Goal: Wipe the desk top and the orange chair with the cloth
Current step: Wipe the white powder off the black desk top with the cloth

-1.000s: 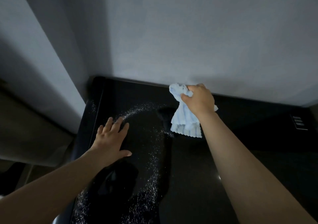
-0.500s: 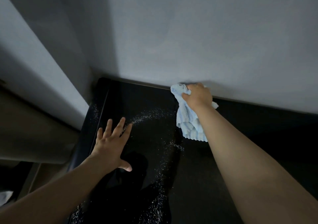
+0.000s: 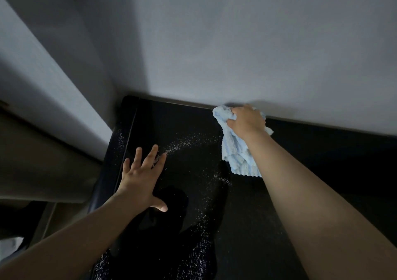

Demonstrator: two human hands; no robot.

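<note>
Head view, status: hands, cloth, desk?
Right hand grips crumpled light-blue cloth at back edge of glossy black desk top. Left hand flat on it, fingers spread. White specks between them.

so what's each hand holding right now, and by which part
The right hand grips the cloth by its bunched upper end; the left hand holds nothing.

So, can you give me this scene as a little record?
right hand: grips the light blue cloth at the far edge of the desk top, by the wall
left hand: flat on the desk top, fingers spread
cloth: bunched, loose end on the desk top
desk top: black, glossy; white specks in an arc left of the cloth
orange chair: not in view
</note>
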